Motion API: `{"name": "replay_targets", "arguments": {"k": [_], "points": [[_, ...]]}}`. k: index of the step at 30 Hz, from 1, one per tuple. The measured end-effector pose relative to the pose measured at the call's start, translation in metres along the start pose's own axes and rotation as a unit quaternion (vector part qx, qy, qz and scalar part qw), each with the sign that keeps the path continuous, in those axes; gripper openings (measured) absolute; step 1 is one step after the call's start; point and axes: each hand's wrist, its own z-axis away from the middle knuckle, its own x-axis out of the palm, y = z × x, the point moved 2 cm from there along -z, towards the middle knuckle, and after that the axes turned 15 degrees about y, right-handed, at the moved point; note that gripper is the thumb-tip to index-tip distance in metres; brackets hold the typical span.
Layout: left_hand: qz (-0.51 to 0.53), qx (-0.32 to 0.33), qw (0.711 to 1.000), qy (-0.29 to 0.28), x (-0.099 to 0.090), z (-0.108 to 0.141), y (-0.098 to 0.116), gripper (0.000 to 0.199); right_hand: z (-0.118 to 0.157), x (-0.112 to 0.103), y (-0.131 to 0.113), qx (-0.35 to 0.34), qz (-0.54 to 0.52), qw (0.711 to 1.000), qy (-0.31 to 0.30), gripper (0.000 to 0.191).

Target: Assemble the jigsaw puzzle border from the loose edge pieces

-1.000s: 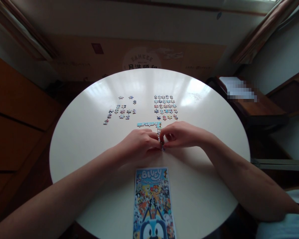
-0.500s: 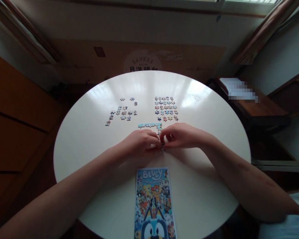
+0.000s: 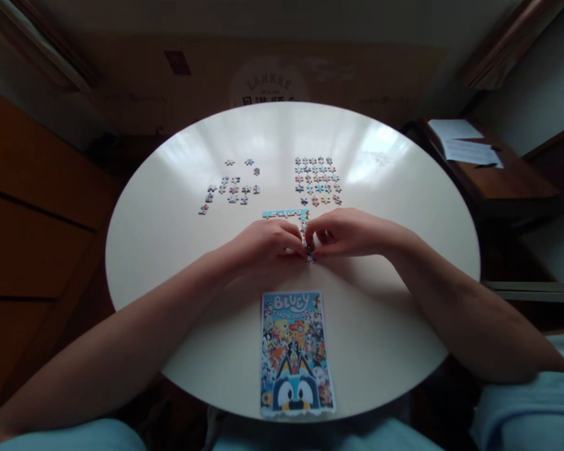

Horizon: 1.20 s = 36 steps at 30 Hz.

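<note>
My left hand (image 3: 273,243) and my right hand (image 3: 350,232) meet at the middle of the white round table (image 3: 160,263). The fingers of both are closed around small jigsaw puzzle pieces (image 3: 309,255) at the lower end of a joined column. That column runs up to a blue joined strip of puzzle (image 3: 284,213), making a corner at the upper right. My fingertips partly hide the pieces between them. Closer to me lies a "Bluey" picture sheet (image 3: 297,351) with cartoon dogs, flat and face up.
Loose puzzle pieces (image 3: 234,190) are scattered at the back left. Others stand in neat rows (image 3: 316,178) at the back right. A brown wooden side table (image 3: 512,181) with papers (image 3: 472,152) and pens is off to the right.
The view has tilted downward, so the table sits higher and the whole picture sheet shows. Both hands stay at the lower end of the puzzle column, almost in the same pose.
</note>
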Motion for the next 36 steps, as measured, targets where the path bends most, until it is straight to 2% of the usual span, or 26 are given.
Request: {"name": "replay_targets", "arguments": {"k": [9,17,23,30,33,36], "points": [[-0.039,0.031,0.999,0.004,0.001,-0.003,0.008,0.016,0.001,-0.001,0.000,0.000,-0.001,1.000,-0.001,0.016],[-0.039,0.021,0.999,0.001,0.004,-0.002,0.005,0.016,0.001,-0.001,0.003,-0.001,-0.016,1.000,0.000,0.019],[-0.019,-0.015,1.000,-0.006,0.004,-0.003,0.003,0.015,0.000,0.000,0.007,0.001,-0.030,1.000,-0.005,0.020],[-0.025,-0.002,1.000,0.005,0.003,-0.002,0.004,0.013,-0.001,-0.001,0.003,-0.003,-0.028,1.000,-0.003,0.017],[0.008,-0.007,1.000,0.008,-0.002,-0.001,0.003,0.012,-0.002,0.000,0.004,-0.006,-0.031,0.999,-0.004,0.018],[0.068,-0.055,0.996,0.034,-0.010,-0.001,-0.002,0.012,-0.005,0.003,0.009,-0.012,-0.059,0.998,0.000,0.023]]}}
